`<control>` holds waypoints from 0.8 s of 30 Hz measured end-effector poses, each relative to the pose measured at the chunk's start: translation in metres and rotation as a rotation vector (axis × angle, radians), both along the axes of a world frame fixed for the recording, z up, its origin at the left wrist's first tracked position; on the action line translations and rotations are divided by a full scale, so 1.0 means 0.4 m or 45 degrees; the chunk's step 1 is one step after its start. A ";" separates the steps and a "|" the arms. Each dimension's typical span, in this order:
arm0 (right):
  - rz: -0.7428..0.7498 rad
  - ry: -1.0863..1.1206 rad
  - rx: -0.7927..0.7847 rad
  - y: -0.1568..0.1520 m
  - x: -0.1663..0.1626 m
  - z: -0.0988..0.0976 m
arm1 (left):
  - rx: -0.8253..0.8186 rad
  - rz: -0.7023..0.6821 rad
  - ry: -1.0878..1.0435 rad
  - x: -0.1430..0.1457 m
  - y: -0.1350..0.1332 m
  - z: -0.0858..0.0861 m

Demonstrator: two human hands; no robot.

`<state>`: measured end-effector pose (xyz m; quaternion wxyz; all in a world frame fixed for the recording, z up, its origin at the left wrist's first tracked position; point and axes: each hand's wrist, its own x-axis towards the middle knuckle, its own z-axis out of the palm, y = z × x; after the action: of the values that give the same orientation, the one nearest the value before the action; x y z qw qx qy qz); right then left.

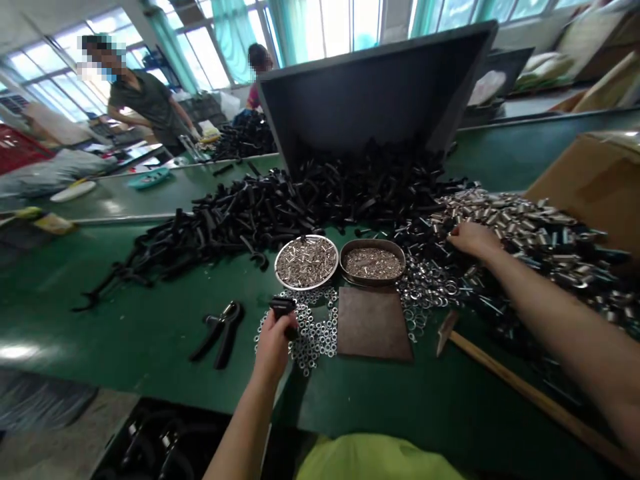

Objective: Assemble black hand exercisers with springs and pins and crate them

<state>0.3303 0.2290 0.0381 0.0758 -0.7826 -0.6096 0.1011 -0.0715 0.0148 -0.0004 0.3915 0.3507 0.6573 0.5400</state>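
My left hand (273,347) is closed around a black plastic handle piece (283,306), held above several small metal nuts or rings (315,333). My right hand (475,240) reaches into the pile at the right, fingers pinched together at the border of dark pieces and silver metal cylinders (525,223). What its fingertips grip is too small to make out. Left of my left hand lies a V-shaped hand grip (220,332) with black handles and a metal part at its top. A round dish (307,263) of small metal pins stands beyond my left hand.
An oval tin (373,261) of small metal pieces stands behind a brown square plate (375,325). A wooden-handled hammer (505,373) lies at the right. Black handles (240,213) spill from a tipped grey bin (370,100). Two people work beyond; a cardboard box (590,173) stands right.
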 end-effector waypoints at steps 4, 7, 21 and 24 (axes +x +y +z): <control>-0.010 0.016 0.076 -0.014 0.003 -0.028 | -0.146 -0.176 0.326 -0.039 -0.030 -0.015; 0.018 0.063 0.210 -0.037 0.002 -0.042 | -0.164 -0.455 0.731 -0.016 -0.033 -0.030; 0.188 0.810 0.549 -0.184 -0.075 -0.033 | -0.165 -0.833 1.617 0.016 0.013 -0.043; 0.321 1.123 0.409 -0.263 -0.130 -0.038 | -0.158 -0.905 1.653 0.015 0.012 -0.037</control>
<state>0.2784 0.1238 0.0230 0.4339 -0.5636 -0.6174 0.3361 -0.0656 0.0194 -0.0154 0.0944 0.7683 0.6325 0.0265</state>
